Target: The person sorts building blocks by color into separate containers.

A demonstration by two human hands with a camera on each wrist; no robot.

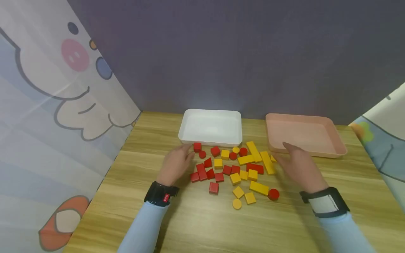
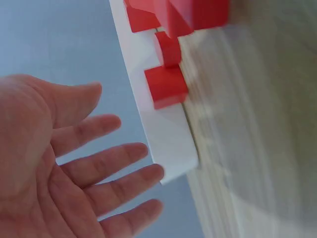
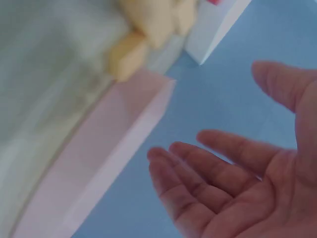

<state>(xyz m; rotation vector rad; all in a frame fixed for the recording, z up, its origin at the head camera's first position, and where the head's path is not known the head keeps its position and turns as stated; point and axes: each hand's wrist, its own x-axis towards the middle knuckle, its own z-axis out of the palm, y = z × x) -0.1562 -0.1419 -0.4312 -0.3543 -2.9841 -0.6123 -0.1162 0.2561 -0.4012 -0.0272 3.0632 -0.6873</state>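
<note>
Sleeves point(image 1: 142, 225): light blue, cut off by the lower edge of the head view.
Wristbands: dark on the left wrist point(image 1: 158, 194), dark with a pale panel on the right point(image 1: 324, 205).
Left hand point(image 1: 175, 164): fingers loosely spread, holding nothing, near a red cube point(image 1: 197, 147) beside the white tray; whether a fingertip touches it, I cannot tell.
Right hand point(image 1: 300, 169): fingers extended and empty, above the near left corner of the pink tray.
Blocks: red and yellow pieces mixed on the table point(image 1: 202, 225), between the hands and mostly in front of the trays; a yellow disc point(image 1: 237, 203) lies nearest.
Picking up: a thumb-and-forefinger pinch on opposite sides should suit the small cubes; long bars, like the yellow bar point(image 1: 268, 163), would probably sit steadier pinched mid-length.
Hard to see: a small yellow piece point(image 1: 273, 159) is partly hidden by the right fingers; yellow blocks blur in the right wrist view.
Trays: white tray point(image 1: 210, 124) on the left, pink tray point(image 1: 303, 133) on the right, both against the dark wall point(image 1: 234, 56).
</note>
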